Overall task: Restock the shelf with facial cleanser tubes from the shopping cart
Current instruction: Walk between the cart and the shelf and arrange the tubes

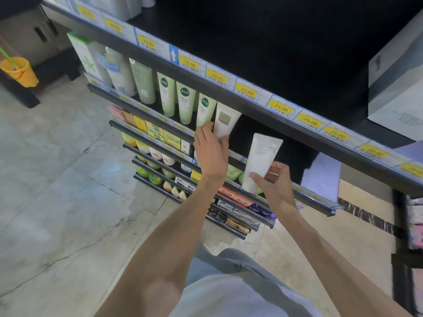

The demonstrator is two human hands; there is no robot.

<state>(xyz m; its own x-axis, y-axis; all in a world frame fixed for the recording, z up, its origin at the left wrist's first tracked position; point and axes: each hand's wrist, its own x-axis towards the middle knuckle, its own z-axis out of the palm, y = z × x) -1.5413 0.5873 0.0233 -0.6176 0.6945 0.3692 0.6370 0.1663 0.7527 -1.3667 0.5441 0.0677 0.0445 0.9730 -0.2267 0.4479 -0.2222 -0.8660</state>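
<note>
A black shelf [146,115] carries a row of upright tubes: several pale green ones [185,102] and, at the right end, a white tube [225,120] with a beige label. My left hand [211,152] grips the lower end of that white tube, fingers against the neighbouring green tube. My right hand [273,181] holds a second white cleanser tube [261,160] near its cap, upright, just right of the row and in front of a dark open gap on the shelf. The shopping cart is out of view.
The shelf above [229,81] juts out overhead with yellow price tags along its edge. A grey box [398,88] stands on it at right. Lower shelves hold small boxes and jars. An orange bucket [19,70] sits at far left on the grey tiled floor.
</note>
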